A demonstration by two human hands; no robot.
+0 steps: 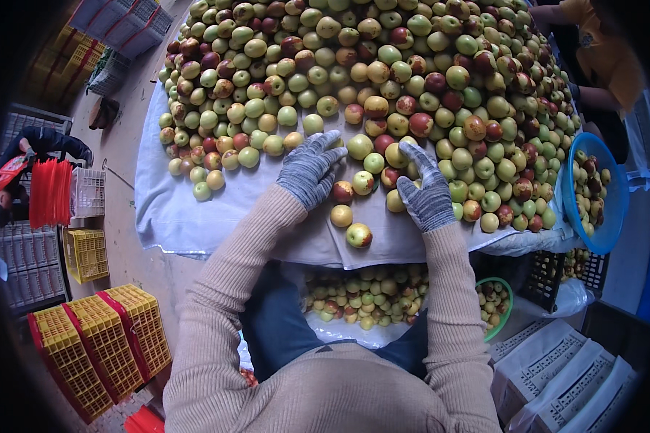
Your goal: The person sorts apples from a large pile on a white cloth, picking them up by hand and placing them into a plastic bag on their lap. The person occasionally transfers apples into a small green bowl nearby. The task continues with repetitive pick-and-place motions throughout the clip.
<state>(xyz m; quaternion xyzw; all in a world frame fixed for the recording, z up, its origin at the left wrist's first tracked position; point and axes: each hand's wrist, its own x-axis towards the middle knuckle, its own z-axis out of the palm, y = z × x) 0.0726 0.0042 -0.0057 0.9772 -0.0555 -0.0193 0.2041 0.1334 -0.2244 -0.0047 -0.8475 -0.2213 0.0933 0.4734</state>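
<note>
A large heap of green, yellow and red-brown jujubes (325,70) covers the cloth-draped table (195,216) before me. My left hand (313,169), in a grey striped glove, rests palm down at the heap's near edge. Its fingers point away from me, and a jujube is partly hidden behind the fingertips. My right hand (428,189), gloved alike, has thumb and fingers spread; the fingertips touch a yellowish jujube (396,156), and another jujube (395,201) sits beside the thumb. Between the hands lie several loose jujubes, including a speckled jujube (359,235) nearest me.
A blue basin (620,200) of jujubes stands at the table's right edge. More jujubes (365,297) lie below, between my knees. Yellow crates (103,335) are stacked at left, white-covered boxes (558,373) at lower right. One person (609,59) is at right, another (49,146) at far left.
</note>
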